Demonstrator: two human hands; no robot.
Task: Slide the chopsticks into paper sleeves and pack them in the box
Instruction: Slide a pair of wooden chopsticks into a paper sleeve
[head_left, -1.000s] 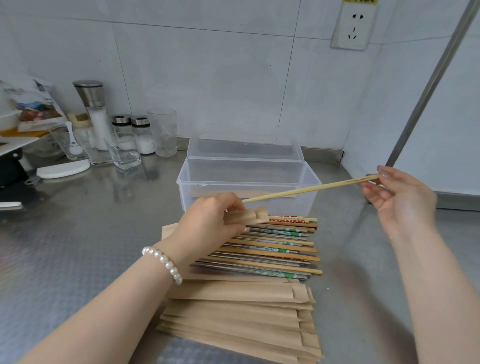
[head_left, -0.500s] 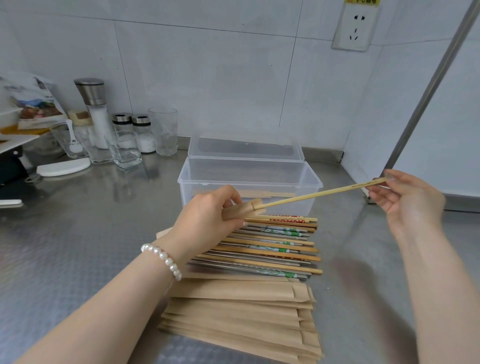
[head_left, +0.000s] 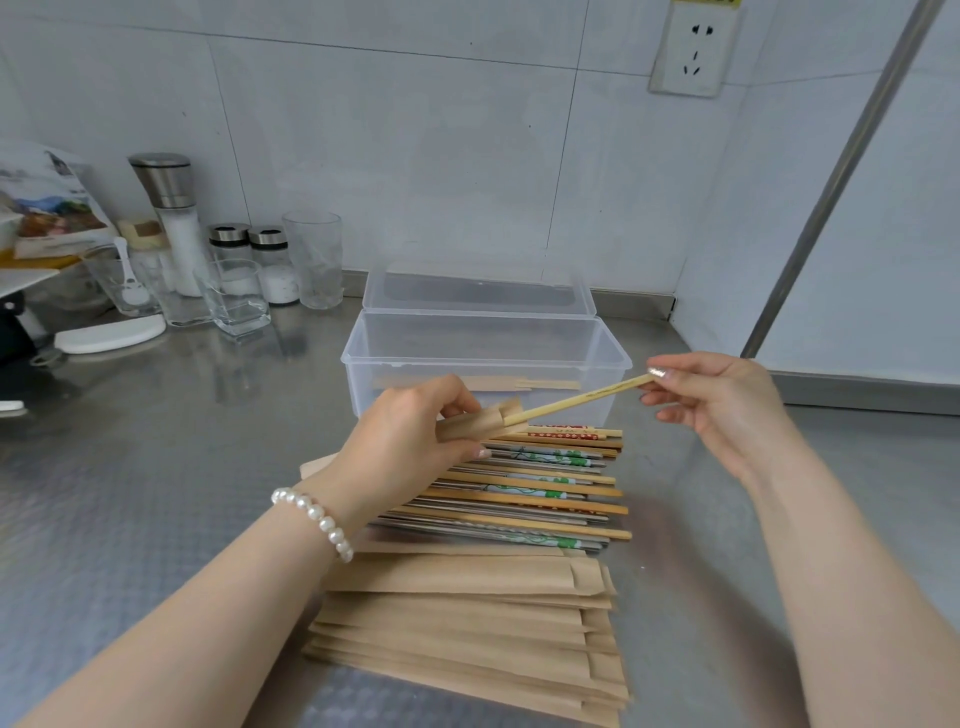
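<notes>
Half a second on, my left hand (head_left: 410, 441) grips the brown paper sleeve (head_left: 480, 421) just before the clear plastic box (head_left: 485, 358); the pale bamboo chopstick (head_left: 576, 401) sits deeper inside it, its far end pinched by my right hand (head_left: 722, 405), now nearer.

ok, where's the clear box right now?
Head view, centre: the clear box sits lid-open on the steel counter, just behind the row of loose chopsticks and right of the glasses and shakers.
</notes>
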